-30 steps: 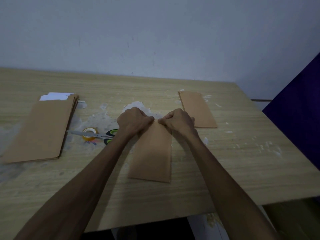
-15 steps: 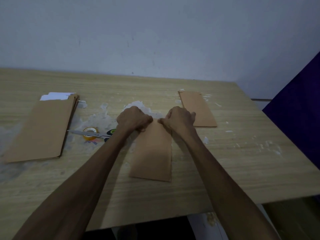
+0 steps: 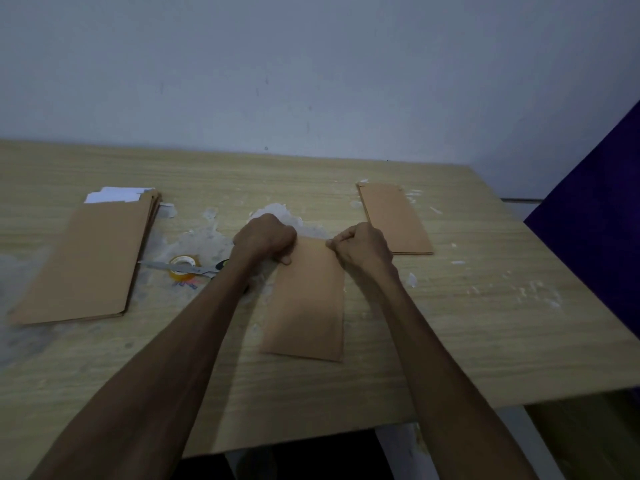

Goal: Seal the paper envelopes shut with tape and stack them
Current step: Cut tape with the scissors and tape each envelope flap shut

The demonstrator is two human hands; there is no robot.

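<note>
Your left hand (image 3: 265, 239) and right hand (image 3: 360, 245), fingers curled, pinch the far corners of the brown envelope (image 3: 306, 299) between them.

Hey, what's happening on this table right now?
A person works both hands along the far end of a brown envelope lying flat on the wooden table: left hand, right hand. A tape roll and scissors lie left, beside an envelope pile; another stack sits right.
</note>
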